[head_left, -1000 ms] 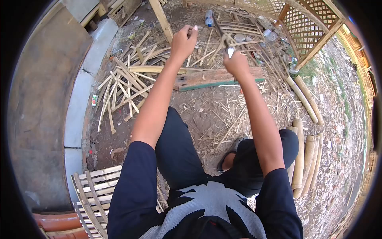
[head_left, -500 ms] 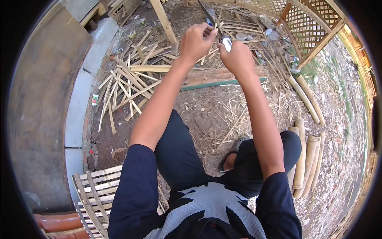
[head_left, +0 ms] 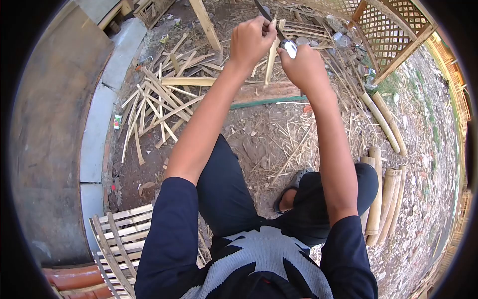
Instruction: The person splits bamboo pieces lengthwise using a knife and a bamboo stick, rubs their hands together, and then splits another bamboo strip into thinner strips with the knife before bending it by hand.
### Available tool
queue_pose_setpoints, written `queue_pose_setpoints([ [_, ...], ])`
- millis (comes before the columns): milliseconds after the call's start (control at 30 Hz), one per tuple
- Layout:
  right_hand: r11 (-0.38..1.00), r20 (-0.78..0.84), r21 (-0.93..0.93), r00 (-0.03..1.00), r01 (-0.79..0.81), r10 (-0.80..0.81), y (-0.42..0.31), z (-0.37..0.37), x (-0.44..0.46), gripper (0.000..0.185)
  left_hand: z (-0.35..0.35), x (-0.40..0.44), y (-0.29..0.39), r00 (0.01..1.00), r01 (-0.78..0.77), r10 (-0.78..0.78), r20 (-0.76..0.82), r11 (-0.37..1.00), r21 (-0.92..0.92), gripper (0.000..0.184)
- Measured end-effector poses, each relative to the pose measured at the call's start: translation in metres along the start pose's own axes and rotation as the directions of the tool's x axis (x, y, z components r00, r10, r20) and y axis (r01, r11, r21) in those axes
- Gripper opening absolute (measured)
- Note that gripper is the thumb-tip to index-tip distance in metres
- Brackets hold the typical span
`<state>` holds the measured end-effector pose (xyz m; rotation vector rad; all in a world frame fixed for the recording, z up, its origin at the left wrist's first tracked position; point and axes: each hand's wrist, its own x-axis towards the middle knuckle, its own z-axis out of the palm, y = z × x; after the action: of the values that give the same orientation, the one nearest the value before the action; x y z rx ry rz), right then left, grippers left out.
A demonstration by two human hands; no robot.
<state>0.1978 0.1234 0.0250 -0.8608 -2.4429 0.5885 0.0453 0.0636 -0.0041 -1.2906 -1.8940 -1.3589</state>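
My right hand [head_left: 302, 65], near the top middle, is closed around the handle of a knife with a long dark blade [head_left: 263, 11]. A bright white shine lies on the knife by my thumb. My left hand [head_left: 250, 42] is closed, its thumb and fingers pinched against a pale bamboo strip [head_left: 272, 60] beside the blade. Steeply slanted, the strip reaches down between my hands toward a wooden plank [head_left: 264, 92] with a green edge. The left fingertips partly hide where strip and blade meet, so I cannot tell whether they touch.
Loose bamboo strips [head_left: 159, 102] lie piled on the ground at left. A wooden post [head_left: 205, 25] rises behind them. Cut bamboo poles [head_left: 374, 199] lie by my right knee. A slatted bamboo rack [head_left: 124, 234] is at lower left; a lattice panel [head_left: 391, 37] stands at upper right.
Both hands have shifted slightly to the right, the right one also a little downward. The bamboo strip now shows at length between them, where only a short end showed before.
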Motion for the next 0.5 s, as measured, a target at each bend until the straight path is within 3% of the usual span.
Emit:
queue_pose_setpoints([
  [267,0.997,-0.001,-0.012,0.997,-0.082,0.082,-0.005,0.018,-0.008,0.046,-0.004,0.008,0.003,0.991,0.125,-0.123,-0.047,0.992,0.025,0.023],
  [500,0.999,0.025,-0.013,0.999,-0.043,0.043,-0.007,0.026,-0.003,0.045,-0.012,0.006,0.004,0.988,0.152,-0.151,-0.011,0.986,0.065,0.030],
])
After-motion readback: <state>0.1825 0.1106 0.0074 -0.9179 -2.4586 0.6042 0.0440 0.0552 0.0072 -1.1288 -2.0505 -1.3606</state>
